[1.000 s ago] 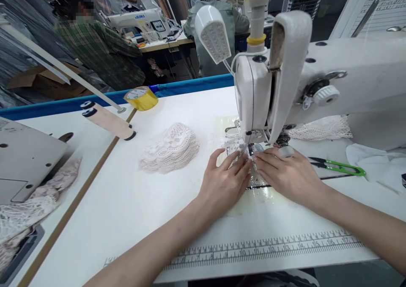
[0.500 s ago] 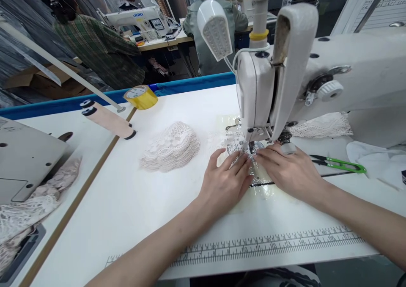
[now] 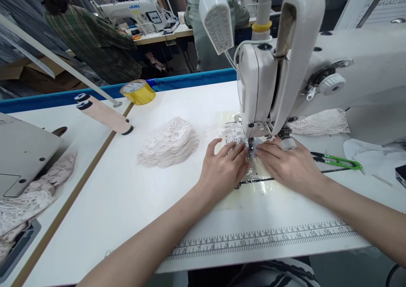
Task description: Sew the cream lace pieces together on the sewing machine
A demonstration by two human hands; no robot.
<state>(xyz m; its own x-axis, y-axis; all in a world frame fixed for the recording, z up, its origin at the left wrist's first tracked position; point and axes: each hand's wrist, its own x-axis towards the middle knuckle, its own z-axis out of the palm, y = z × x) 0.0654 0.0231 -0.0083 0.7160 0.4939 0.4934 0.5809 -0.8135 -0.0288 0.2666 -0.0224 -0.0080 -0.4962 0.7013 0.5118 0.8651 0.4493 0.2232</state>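
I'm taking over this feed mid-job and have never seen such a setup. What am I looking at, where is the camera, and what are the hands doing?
The camera sits on the worker's head and looks forward and down, so both bare arms reach in from the bottom of the picture. The big white body on the right is an industrial sewing machine, with a small lamp on its side. The left hand and right hand lie flat on a small lace piece, pressing it to the white table right at the needle; neither grips anything. To the left lies a stack of lace pieces, further back a roll of yellow tape and a pink thread cone. Green thread snips lie on the right. A printed ruler runs along the near edge. Other people work behind.
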